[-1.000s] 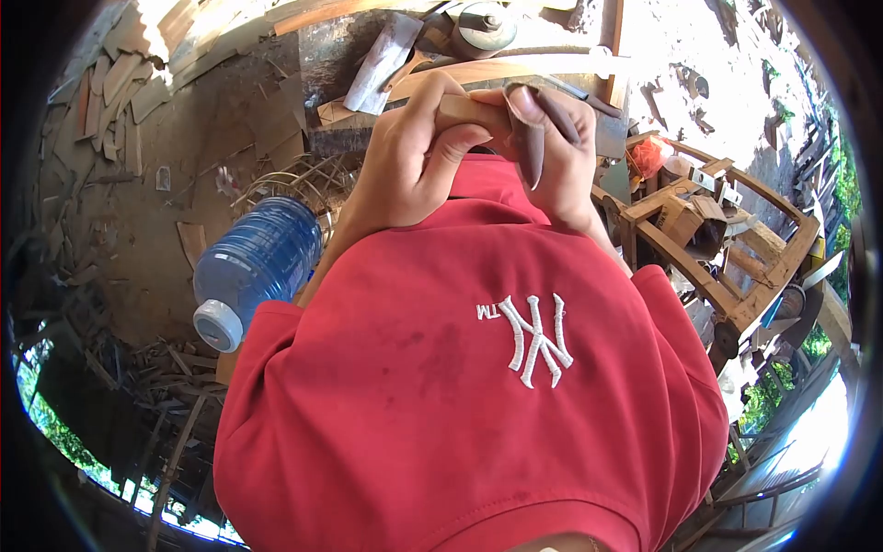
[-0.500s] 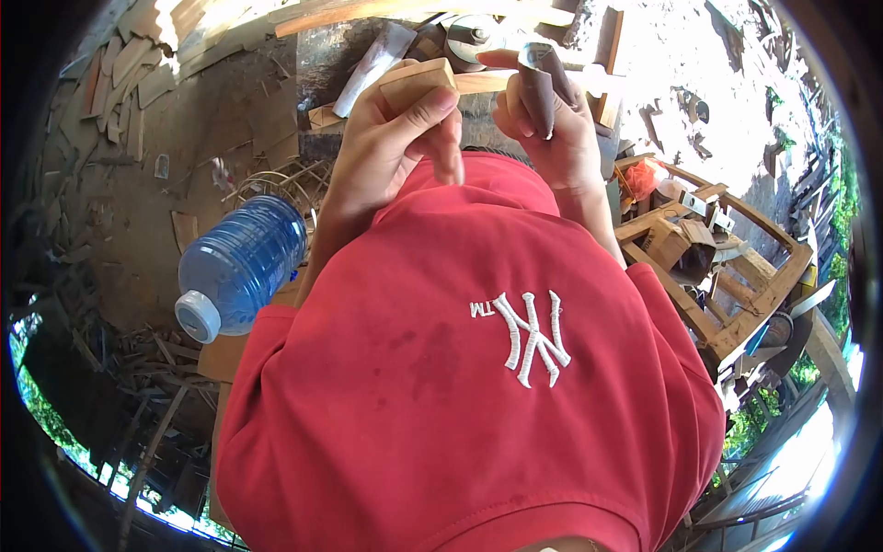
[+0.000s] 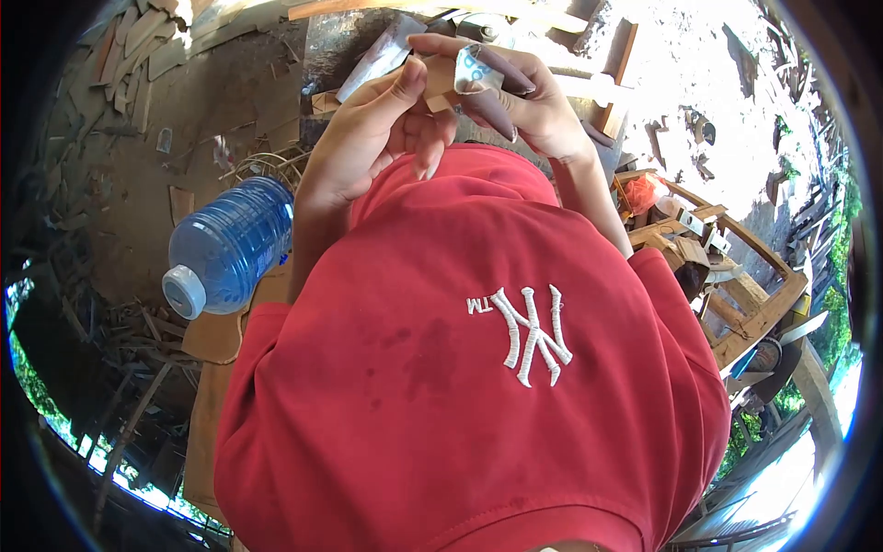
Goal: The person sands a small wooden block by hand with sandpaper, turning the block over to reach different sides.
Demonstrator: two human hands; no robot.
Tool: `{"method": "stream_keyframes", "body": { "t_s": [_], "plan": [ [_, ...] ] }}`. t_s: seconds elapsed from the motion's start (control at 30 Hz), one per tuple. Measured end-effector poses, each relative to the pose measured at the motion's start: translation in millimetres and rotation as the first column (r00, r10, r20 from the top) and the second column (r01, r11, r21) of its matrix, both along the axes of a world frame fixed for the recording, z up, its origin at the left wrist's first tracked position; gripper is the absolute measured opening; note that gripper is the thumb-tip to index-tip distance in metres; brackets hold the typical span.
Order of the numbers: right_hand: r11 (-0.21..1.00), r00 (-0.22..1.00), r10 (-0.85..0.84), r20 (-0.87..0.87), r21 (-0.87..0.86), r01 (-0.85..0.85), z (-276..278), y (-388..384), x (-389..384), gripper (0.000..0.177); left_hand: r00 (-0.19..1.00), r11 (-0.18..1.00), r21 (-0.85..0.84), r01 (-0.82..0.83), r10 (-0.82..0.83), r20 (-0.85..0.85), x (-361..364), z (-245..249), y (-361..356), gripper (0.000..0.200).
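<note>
A small pale wooden block point(image 3: 441, 85) sits between my two hands. My left hand point(image 3: 372, 129) is closed round the block's near side, its thumb raised and lower fingers curled. My right hand point(image 3: 549, 110) grips a bent piece of sandpaper point(image 3: 490, 110), brown on its grit side, with a white printed backing. The sandpaper is up against the block's right end and hides part of it. My right index finger reaches across above the block toward my left thumb.
A large blue water bottle point(image 3: 230, 244) lies tilted at the left. On the right stands a wooden frame point(image 3: 759, 317) with an orange bag point(image 3: 644, 191) and odds and ends. Beyond my hands is a dark work surface point(image 3: 322, 60) with wood strips. Scrap wood litters the ground.
My right hand has moved left, bringing the sandpaper from apart to against the block. My left hand has shifted slightly left and its thumb has lifted off the block's face.
</note>
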State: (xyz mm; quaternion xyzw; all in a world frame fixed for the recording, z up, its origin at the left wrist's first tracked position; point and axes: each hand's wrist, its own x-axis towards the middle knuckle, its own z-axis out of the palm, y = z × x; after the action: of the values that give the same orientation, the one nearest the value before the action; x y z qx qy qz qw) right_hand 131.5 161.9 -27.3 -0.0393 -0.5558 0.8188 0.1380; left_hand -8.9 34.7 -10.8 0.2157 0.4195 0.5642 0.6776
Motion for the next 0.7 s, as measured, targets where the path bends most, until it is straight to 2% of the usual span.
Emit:
{"method": "stream_keyframes", "body": {
  "t_s": [0.07, 0.13, 0.17, 0.27, 0.3, 0.4, 0.5, 0.6, 0.7],
  "plan": [
    [0.989, 0.994, -0.066, 0.082, 0.139, 0.054, 6, -4, 0, 0.059, 0.981, 0.99, -0.033, -0.135, 0.129, -0.144, 8, 1, 2, 0.05],
    [0.935, 0.969, -0.229, 0.089, 0.296, 0.193, 1, -15, 0, 0.062, 0.948, 0.973, -0.002, -0.231, 0.225, -0.224, 15, 2, 5, 0.047],
    [0.894, 0.957, -0.263, 0.121, 0.403, 0.195, 5, -18, 0, 0.066, 0.943, 0.978, 0.014, -0.208, 0.204, -0.264, 14, 3, 4, 0.041],
    [0.708, 0.921, -0.379, 0.087, 0.668, 0.228, 10, -24, 3, 0.07, 0.859, 0.95, 0.068, -0.305, 0.305, -0.411, 22, 7, 8, 0.038],
    [0.671, 0.908, -0.417, 0.025, 0.682, 0.289, 8, -27, 3, 0.07, 0.842, 0.94, 0.063, -0.335, 0.329, -0.428, 25, 7, 8, 0.037],
    [0.609, 0.899, -0.436, -0.04, 0.723, 0.328, 3, -28, 4, 0.066, 0.671, 0.961, 0.169, -0.217, 0.273, -0.69, 18, 4, 2, 0.037],
    [0.555, 0.91, -0.393, -0.135, 0.754, 0.351, 11, -29, 7, 0.06, 0.64, 0.96, 0.205, -0.189, 0.279, -0.716, 20, 7, -2, 0.036],
    [0.68, 0.913, -0.407, 0.012, 0.672, 0.294, 18, -36, 9, 0.051, 0.568, 0.967, 0.205, -0.149, 0.253, -0.783, 17, 7, -9, 0.035],
    [0.703, 0.914, -0.383, -0.13, 0.601, 0.38, 2, -32, 6, 0.042, 0.624, 0.983, 0.077, -0.167, 0.165, -0.764, 20, 27, -14, 0.03]
  ]
}}
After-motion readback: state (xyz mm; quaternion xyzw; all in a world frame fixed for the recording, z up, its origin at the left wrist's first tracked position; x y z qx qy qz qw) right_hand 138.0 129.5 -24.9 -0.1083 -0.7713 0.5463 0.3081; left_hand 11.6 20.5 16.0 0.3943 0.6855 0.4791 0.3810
